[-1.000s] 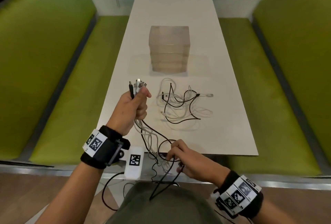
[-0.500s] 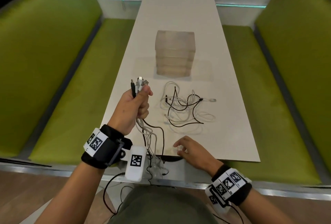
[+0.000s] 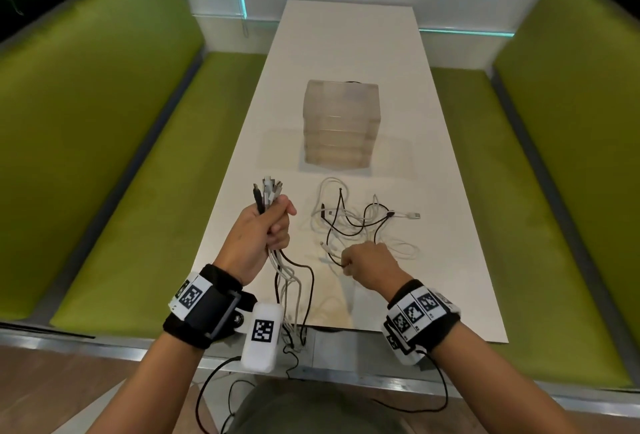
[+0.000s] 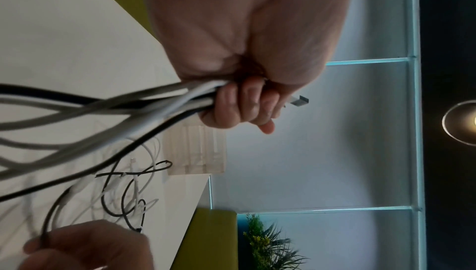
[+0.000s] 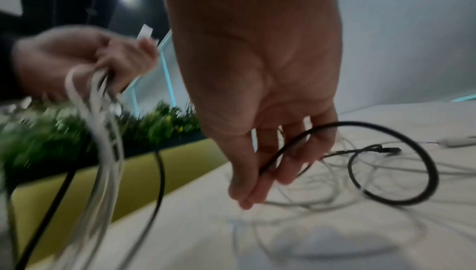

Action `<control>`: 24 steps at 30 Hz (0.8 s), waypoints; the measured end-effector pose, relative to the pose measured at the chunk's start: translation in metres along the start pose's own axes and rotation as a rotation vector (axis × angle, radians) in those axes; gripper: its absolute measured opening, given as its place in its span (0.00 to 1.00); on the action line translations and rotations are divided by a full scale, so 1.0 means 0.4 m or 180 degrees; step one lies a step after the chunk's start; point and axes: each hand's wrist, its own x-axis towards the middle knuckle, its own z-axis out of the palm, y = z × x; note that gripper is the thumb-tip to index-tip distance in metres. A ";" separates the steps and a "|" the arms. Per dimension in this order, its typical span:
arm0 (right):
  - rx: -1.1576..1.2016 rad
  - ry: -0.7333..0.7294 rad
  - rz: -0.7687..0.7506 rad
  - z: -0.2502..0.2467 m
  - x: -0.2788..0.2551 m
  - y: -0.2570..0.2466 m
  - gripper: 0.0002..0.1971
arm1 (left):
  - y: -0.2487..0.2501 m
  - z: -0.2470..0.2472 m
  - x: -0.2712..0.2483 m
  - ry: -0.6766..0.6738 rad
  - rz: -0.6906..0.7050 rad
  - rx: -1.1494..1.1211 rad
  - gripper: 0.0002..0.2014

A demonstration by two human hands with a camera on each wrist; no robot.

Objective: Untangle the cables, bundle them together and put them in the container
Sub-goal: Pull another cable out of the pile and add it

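Note:
My left hand [image 3: 266,225] is raised over the table's near left and grips a bundle of white and black cables [image 3: 268,192], plugs sticking up out of the fist and the tails [image 3: 294,288] hanging past the table edge. The same grip shows in the left wrist view, fingers [image 4: 239,107] curled round the cables [image 4: 154,107]. My right hand [image 3: 367,263] is at the near side of the loose tangle of cables [image 3: 360,225] and pinches a black cable [image 5: 283,150] between thumb and fingers [image 5: 247,185]. A translucent container [image 3: 341,128] stands behind the tangle.
The white table [image 3: 433,156] is long and narrow, with green benches [image 3: 121,173] along both sides. A white USB plug [image 3: 412,215] sticks out to the right of the tangle. Wrist-camera wires hang below the near table edge.
My right hand left the hanging tails at the table edge, moved forward onto the table and took hold of a black cable in the tangle. The left hand kept its grip.

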 end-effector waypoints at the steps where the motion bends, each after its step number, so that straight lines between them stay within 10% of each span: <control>1: 0.0240 -0.0067 -0.0053 -0.010 0.001 0.001 0.09 | -0.006 -0.005 0.001 0.0018 -0.0026 -0.0013 0.14; 11: 0.3098 0.0690 -0.1046 -0.206 -0.037 0.026 0.06 | -0.073 0.013 0.039 0.0220 -0.0449 0.0343 0.15; 17: 0.2905 0.0087 -0.1416 -0.181 -0.055 -0.002 0.08 | -0.060 0.052 0.089 -0.0041 -0.0645 -0.0351 0.16; 24: 0.1577 -0.0459 -0.0626 -0.088 -0.025 0.072 0.07 | 0.014 0.019 0.124 0.0104 -0.0183 -0.1035 0.14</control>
